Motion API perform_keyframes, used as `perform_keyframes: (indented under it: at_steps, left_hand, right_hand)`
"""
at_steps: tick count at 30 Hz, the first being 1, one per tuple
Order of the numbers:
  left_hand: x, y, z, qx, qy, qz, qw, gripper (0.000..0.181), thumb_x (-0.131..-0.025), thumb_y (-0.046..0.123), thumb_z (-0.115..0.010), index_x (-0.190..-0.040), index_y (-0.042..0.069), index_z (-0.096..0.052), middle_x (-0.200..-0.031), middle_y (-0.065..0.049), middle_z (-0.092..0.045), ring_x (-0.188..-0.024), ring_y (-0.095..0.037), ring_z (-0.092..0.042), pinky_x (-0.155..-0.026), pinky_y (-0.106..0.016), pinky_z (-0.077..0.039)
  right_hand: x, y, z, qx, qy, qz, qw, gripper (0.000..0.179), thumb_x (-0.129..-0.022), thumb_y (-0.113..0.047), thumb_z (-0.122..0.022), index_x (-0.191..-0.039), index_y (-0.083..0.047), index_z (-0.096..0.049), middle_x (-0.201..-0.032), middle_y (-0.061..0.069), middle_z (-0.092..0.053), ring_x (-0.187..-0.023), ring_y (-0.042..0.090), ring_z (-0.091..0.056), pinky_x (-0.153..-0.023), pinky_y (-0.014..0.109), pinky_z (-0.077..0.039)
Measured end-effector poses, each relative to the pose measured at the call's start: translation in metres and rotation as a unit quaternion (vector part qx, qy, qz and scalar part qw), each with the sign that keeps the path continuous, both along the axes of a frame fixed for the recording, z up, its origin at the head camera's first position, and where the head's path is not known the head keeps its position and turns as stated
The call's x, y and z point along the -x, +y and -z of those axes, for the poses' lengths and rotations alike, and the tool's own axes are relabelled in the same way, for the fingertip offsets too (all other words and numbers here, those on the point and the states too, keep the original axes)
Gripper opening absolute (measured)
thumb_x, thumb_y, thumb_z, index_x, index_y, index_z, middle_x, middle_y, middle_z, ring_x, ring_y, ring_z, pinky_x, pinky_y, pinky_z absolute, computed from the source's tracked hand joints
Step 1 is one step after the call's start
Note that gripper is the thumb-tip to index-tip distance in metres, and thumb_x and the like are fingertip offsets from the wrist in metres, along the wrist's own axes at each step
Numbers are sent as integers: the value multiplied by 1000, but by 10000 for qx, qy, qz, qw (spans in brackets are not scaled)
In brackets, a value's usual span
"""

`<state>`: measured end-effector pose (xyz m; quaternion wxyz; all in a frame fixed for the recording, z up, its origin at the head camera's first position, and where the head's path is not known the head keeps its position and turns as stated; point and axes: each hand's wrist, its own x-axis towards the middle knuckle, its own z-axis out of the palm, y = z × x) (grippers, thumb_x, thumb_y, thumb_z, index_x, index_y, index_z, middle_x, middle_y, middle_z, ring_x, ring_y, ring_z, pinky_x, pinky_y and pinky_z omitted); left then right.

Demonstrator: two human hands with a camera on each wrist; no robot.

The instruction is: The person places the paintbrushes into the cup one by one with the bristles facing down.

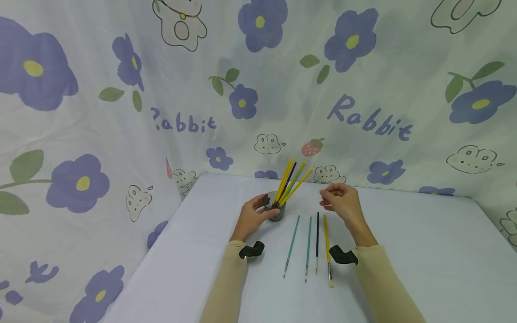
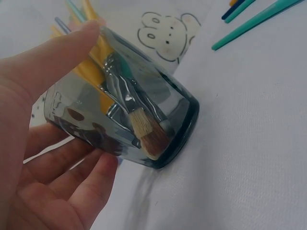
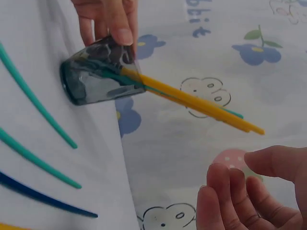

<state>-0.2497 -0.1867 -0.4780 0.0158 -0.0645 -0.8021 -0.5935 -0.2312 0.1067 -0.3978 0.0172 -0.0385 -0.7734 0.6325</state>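
My left hand (image 1: 251, 220) grips a smoky clear glass cup (image 2: 180, 108), thumb on one side and fingers on the other. Several paintbrushes (image 1: 285, 177) stand in it, bristles down, their yellow, green and dark blue handles leaning out to the right. In the left wrist view, flat bristles (image 2: 151, 136) show through the glass near its base. My right hand (image 1: 344, 204) is raised to the right of the cup, holding nothing, its fingers loosely bent in the right wrist view.
Before the cup lie two green paintbrushes (image 1: 292, 244), a dark blue paintbrush (image 1: 317, 242) and a yellow paintbrush (image 1: 327, 242), side by side with bristles toward me. They rest on a white-covered table (image 1: 436, 260). A flower-and-rabbit printed curtain (image 1: 282, 80) hangs behind and at left.
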Motion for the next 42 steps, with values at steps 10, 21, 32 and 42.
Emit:
perform_keyframes:
  at_steps: [10,21,32,42]
  left_hand:
    - [-3,1,-3,43,20,13,10000,85,-80,44,-90,-150,11,-54,-143,-12,-63,-139,-32,-57,-113,-43,-54]
    - [-2,1,-5,-23,101,50,9999,83,-81,37,-90,-150,8,-53,-142,-13,-63,-139,-33,-57,-114,-47,-53]
    - [-1,2,-3,-141,61,53,9999,80,-82,32,-89,-150,7,-54,-143,-14,-63,-139,-34,-57,-114,-48,-53]
    - [-2,2,-3,-38,-21,-12,10000,85,-80,37,-91,-150,7,-54,-143,-13,-63,-140,-33,-57,-114,-46,-53]
  right_hand:
    - [-11,10,22,-676,-192,90,9975,29,-99,-22,-69,-115,2,-63,-105,22,-72,-76,14,-73,-71,24,-66]
    - [-8,19,42,-1567,-485,-112,9864,34,-97,-19,-70,-119,5,-62,-101,21,-73,-73,17,-71,-64,27,-64]
    - [-10,17,51,-2577,-1215,-729,9558,37,-93,-23,-75,-114,4,-62,-79,9,-67,-64,16,-61,-57,25,-50]
    - [-14,14,56,-2907,-1298,-960,9431,28,-88,-17,-79,-100,3,-64,-73,7,-68,-61,16,-62,-54,24,-50]
